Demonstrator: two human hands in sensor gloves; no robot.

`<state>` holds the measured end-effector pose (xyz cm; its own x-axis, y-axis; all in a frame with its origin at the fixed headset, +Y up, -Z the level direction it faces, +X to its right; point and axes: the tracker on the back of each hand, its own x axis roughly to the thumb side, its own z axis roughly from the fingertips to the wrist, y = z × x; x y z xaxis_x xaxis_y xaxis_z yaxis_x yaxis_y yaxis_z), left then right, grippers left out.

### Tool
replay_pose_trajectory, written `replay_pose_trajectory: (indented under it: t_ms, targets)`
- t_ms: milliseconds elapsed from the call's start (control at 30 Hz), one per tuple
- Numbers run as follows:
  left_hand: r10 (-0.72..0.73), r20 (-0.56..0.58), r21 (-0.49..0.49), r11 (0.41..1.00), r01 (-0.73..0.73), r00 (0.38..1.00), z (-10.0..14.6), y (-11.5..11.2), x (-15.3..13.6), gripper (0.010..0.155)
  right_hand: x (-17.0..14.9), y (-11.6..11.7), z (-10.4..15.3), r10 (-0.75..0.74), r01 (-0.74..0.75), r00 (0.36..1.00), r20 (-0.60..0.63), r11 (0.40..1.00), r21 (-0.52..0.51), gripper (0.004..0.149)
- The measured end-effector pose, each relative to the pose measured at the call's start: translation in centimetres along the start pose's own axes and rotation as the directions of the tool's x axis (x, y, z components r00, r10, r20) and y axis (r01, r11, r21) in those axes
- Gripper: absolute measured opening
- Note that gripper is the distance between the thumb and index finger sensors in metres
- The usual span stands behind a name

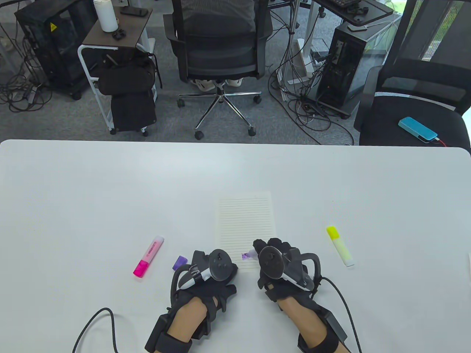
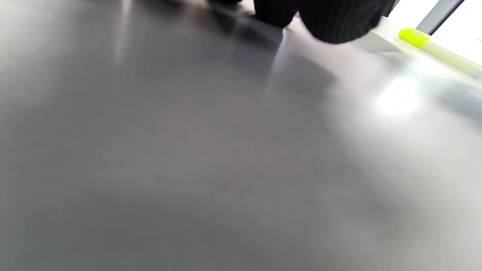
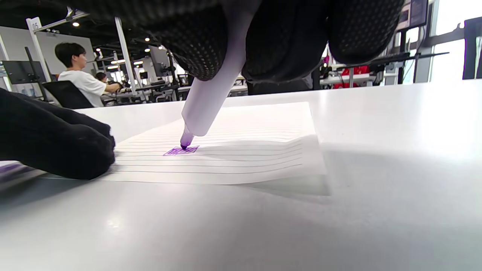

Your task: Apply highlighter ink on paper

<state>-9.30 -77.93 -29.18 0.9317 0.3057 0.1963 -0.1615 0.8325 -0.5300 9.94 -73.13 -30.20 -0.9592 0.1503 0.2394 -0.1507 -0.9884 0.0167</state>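
On the white table (image 1: 110, 191) in the table view, a lined sheet of paper (image 1: 245, 220) lay near the front edge. The right hand (image 1: 279, 263) gripped a purple highlighter (image 1: 251, 253) over the sheet's near end, beside a small purple mark (image 1: 244, 256). The left hand (image 1: 211, 270) rested at the sheet's near left corner; whether its fingers were curled or flat could not be told. A purple cap (image 1: 180, 261) lay just left of that hand, a pink highlighter (image 1: 148, 256) farther left, and a yellow highlighter (image 1: 340, 245) right of the paper.

From the left wrist view, only blurred tabletop, dark gloved fingers (image 2: 339, 19) at the top edge and the yellow highlighter (image 2: 438, 52) showed.

From the right wrist view, gloved fingers (image 3: 203, 45) clamped the highlighter's pale barrel (image 3: 214, 86), tilted, its tip touching the purple patch (image 3: 180, 151) on the paper (image 3: 244, 150). The left hand (image 3: 56, 139) pressed on the sheet's edge.
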Motion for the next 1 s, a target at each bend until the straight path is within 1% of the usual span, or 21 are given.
replay_pose_trajectory:
  t_ms: [67,200,233,367,433,533,733,867,933,1000]
  targets:
    - [-0.002,0.000,0.000,1.000,0.002,1.000,0.01,0.00,0.01,0.066,0.04,-0.17,0.09,-0.011,0.011,1.000,0.004,1.000,0.020,0.041]
    - [-0.003,-0.001,0.000,1.000,0.003,1.000,0.02,-0.01,0.02,0.066,-0.03,0.21,-0.04,0.019,-0.019,1.000,-0.014,0.999,-0.039,0.042]
    - [-0.002,-0.001,0.001,1.000,0.002,1.000,0.03,-0.01,0.02,0.066,-0.08,0.23,-0.05,0.017,-0.017,1.000,-0.013,0.999,-0.037,0.041]
    - [-0.003,0.000,0.000,1.000,0.003,1.000,0.01,0.02,0.02,0.066,-0.04,-0.25,0.11,-0.011,0.012,1.000,-0.008,1.000,0.026,0.041]
    - [-0.003,0.000,0.000,1.000,0.003,1.000,0.01,0.02,0.02,0.066,0.03,-0.18,0.11,-0.002,0.002,1.000,-0.009,1.000,0.011,0.041]
    - [-0.005,-0.001,0.000,1.000,0.005,1.000,0.05,0.02,0.04,0.067,-0.15,0.19,-0.06,0.019,-0.020,0.999,-0.028,0.999,-0.037,0.041]
    - [-0.002,0.000,0.000,1.000,0.002,1.000,0.06,0.05,0.04,0.066,-0.33,-0.29,0.05,-0.018,0.018,1.000,-0.026,1.000,0.023,0.041]
    - [-0.004,-0.001,0.000,1.000,0.004,1.000,0.08,0.04,0.07,0.066,-0.44,0.15,-0.09,0.006,-0.008,0.999,-0.042,0.999,-0.035,0.041]
    - [-0.004,-0.001,0.000,1.000,0.004,1.000,0.08,0.05,0.06,0.066,-0.58,0.13,-0.09,-0.004,0.003,0.999,-0.043,1.000,-0.023,0.041]
    - [-0.001,0.000,-0.001,1.000,0.001,1.000,0.07,0.05,0.05,0.066,-0.62,-0.13,0.05,-0.020,0.021,0.999,-0.047,1.000,0.015,0.041]
